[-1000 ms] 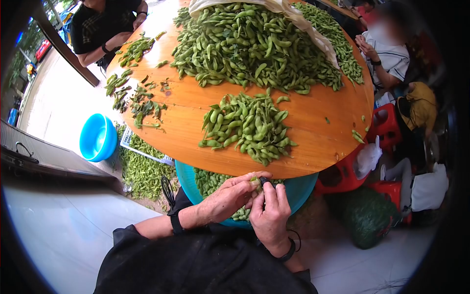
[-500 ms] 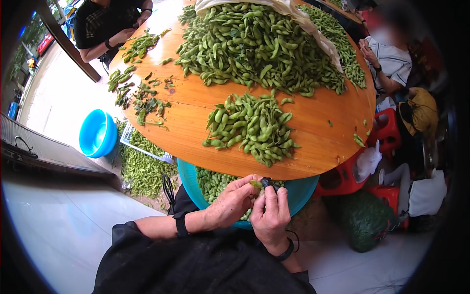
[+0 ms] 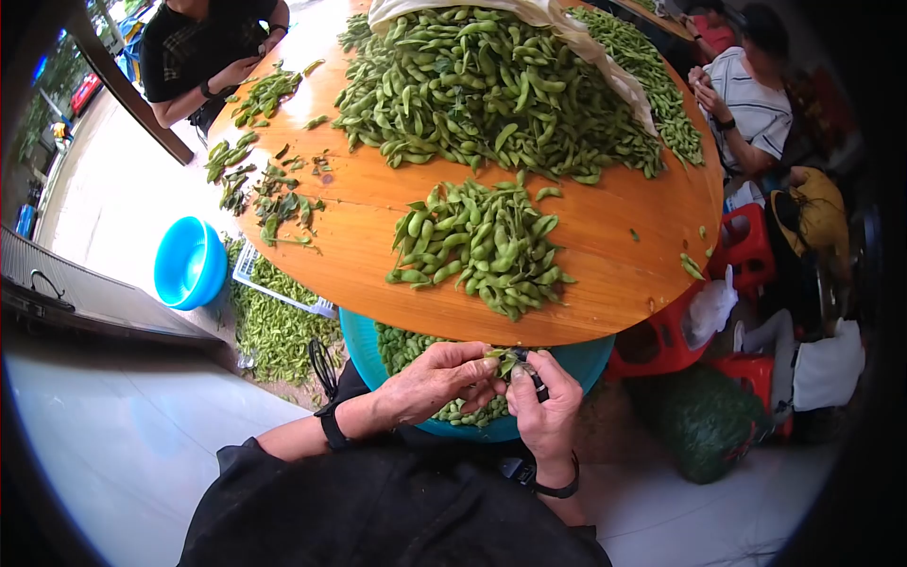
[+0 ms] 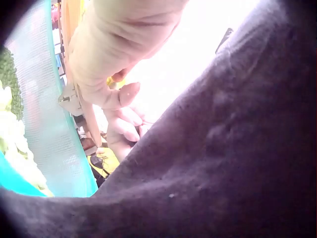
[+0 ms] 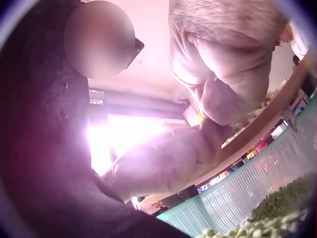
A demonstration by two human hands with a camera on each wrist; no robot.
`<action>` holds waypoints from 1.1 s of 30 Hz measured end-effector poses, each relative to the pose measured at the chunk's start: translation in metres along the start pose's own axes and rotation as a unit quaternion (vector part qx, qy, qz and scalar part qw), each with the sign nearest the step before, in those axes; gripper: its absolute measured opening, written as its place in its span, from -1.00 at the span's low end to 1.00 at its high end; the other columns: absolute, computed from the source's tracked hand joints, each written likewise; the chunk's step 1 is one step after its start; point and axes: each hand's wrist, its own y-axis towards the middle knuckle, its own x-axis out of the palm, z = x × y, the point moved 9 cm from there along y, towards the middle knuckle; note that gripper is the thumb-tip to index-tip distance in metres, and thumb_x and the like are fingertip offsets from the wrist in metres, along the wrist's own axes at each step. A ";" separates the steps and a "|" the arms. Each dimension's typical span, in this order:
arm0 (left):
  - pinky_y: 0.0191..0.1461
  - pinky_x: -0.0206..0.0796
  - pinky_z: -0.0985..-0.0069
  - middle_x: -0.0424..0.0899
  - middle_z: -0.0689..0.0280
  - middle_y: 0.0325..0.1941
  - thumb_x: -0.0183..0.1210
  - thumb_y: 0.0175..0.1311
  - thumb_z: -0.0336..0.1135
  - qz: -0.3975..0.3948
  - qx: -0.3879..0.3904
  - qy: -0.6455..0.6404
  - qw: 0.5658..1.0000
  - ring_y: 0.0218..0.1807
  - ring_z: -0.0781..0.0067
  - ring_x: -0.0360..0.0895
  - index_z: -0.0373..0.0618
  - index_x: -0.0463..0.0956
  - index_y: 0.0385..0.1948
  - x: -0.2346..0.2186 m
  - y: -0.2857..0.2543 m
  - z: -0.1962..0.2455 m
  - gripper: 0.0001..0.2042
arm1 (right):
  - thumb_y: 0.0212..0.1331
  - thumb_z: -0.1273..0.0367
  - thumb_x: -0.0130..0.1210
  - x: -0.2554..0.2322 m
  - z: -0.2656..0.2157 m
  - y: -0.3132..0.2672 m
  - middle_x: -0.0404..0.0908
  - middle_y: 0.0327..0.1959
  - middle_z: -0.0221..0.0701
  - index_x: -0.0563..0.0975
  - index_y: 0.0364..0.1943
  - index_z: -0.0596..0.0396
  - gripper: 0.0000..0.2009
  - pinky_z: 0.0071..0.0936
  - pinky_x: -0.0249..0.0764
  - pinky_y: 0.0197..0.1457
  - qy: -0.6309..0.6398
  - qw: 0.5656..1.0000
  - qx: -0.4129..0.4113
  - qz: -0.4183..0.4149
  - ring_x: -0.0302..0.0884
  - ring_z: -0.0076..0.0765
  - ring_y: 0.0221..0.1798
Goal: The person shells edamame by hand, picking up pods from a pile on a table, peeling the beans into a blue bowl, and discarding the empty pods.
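Note:
Over a turquoise basket [image 3: 353, 345] at the table's near edge, both hands meet around a green soybean pod [image 3: 503, 363]. My left hand [image 3: 439, 380] pinches the pod between thumb and fingers. A small black tool [image 3: 539, 386] is in the grip of my right hand [image 3: 548, 416], its upper end by the pod; its exact kind is hidden by the fingers. Shelled green beans [image 3: 402, 348] lie in the basket below. A small heap of pods [image 3: 477, 248] sits on the wooden table [image 3: 628, 293] just beyond the hands.
A large mound of pods [image 3: 491, 94] covers the table's far side, beside a pale cloth [image 3: 605, 61]. Stripped leaves [image 3: 283, 203] lie at left. On the floor are a blue basin [image 3: 189, 265], strewn pods [image 3: 279, 331] and red stools [image 3: 666, 340]. Other people sit around the table.
My right hand has shifted slightly right and turned, so more of the black tool shows below the thumb. The left hand keeps hold of a pod beside it.

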 end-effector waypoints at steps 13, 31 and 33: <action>-0.17 0.49 0.35 0.67 0.17 -0.29 0.19 0.29 -0.46 0.023 0.308 0.552 0.774 -0.30 0.24 0.64 -0.22 0.60 -0.14 0.030 -0.013 0.052 -0.85 | 0.06 0.59 0.06 -0.114 -0.061 -0.031 0.54 -0.39 -0.04 0.52 -0.21 0.39 -0.81 -0.24 0.46 -0.28 -0.445 0.879 -0.093 0.142 0.55 0.08 -0.35; -0.19 0.42 0.34 0.57 0.21 -0.16 0.26 -0.05 -0.57 0.108 0.445 0.726 0.513 -0.21 0.21 0.49 -0.19 0.46 -0.26 0.057 0.015 0.102 -0.72 | 0.17 0.55 0.11 -0.065 -0.020 -0.001 0.62 -0.48 -0.20 0.58 -0.14 0.32 -0.81 -0.47 0.47 -0.38 -0.258 0.961 -0.055 0.088 0.59 -0.35 -0.48; -0.23 0.44 0.38 0.61 0.21 -0.21 0.28 -0.07 -0.61 0.125 0.485 0.679 0.536 -0.26 0.22 0.55 -0.19 0.46 -0.28 0.062 0.000 0.103 -0.72 | 0.24 0.52 0.11 -0.049 0.003 0.003 0.52 -0.61 -0.42 0.57 -0.08 0.35 -0.79 -0.60 0.33 -0.52 -0.094 0.992 0.067 0.045 0.40 -0.64 -0.60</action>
